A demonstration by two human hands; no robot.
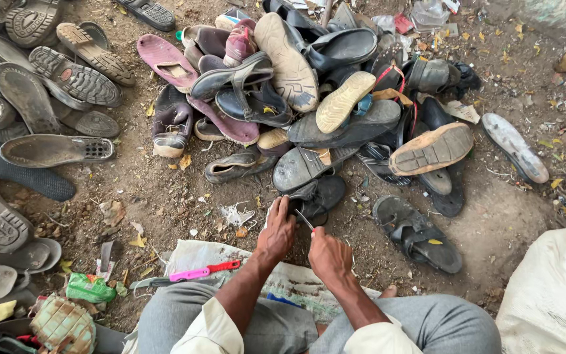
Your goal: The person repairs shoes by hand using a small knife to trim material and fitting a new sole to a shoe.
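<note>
Left hand [278, 231] grips a dark shoe [316, 195] at the edge of the shoe pile [309, 98], while the right hand [327, 254], closed, holds a thin blade [304, 219] against it.

Two bare forearms, no gloves, no rings or watch visible. Left hand [276, 233], right hand [329, 255]. Cream sleeves rolled up to elbows, thick folded cuffs. Grey trousers, cloth creased over both knees. One bare toe visible between knees.
</note>
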